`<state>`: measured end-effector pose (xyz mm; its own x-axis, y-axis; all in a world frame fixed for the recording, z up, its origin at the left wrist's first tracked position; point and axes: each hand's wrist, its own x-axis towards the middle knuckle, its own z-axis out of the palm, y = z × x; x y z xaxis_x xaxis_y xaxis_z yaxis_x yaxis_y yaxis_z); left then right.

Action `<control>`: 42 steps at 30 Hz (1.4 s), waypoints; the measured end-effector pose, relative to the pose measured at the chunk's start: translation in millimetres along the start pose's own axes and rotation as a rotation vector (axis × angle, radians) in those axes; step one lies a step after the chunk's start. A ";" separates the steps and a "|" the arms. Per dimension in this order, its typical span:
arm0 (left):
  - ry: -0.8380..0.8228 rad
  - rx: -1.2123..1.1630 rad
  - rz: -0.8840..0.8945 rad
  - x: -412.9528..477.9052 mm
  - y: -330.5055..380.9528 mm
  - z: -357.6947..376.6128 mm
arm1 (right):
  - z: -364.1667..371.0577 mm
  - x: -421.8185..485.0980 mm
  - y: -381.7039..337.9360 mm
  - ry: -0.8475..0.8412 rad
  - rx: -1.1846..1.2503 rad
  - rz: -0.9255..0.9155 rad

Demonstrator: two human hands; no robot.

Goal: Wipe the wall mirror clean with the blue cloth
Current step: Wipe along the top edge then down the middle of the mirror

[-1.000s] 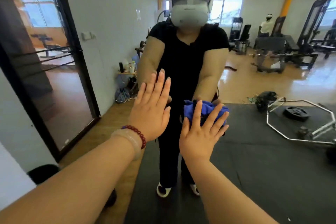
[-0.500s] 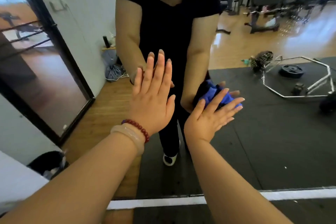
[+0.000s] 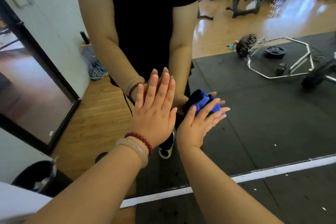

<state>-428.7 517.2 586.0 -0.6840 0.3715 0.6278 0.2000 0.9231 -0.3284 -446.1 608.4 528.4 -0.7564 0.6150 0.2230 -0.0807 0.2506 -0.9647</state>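
Red bead bracelet (image 3: 143,140), black bin (image 3: 39,176)

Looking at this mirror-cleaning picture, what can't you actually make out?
1. Blue cloth: head view, mostly hidden under the right hand.
2. Mirror: head view, top and right side cut off by the picture's edge.
3. Left hand: head view, its palm faces the glass, hidden by its own back.
4. Specks upper right: head view, blurred; wet or dried, cannot tell.

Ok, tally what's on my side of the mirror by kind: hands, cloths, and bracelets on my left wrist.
Hands: 2, left hand and right hand, both up at the wall mirror.
Blue cloth: 1, under the right hand.
Bracelets: 2, red bead bracelet and pale bangle.
Total: 5
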 end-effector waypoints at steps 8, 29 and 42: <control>0.029 -0.028 0.064 -2.0 -12.8 0.7 | -36.4 93.1 -14.5 0.306 0.067 0.253; 0.042 0.171 0.150 -11.7 -36.0 11.8 | -3.0 -10.3 8.7 -0.097 0.117 0.192; 0.000 0.162 0.123 -24.1 -56.8 0.2 | 16.4 -41.6 9.4 -0.230 0.166 0.430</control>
<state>-423.7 455.8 589.4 -0.6614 0.4809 0.5756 0.1670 0.8426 -0.5120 -426.0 572.9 507.7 -0.8654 0.4514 -0.2174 0.1815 -0.1221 -0.9758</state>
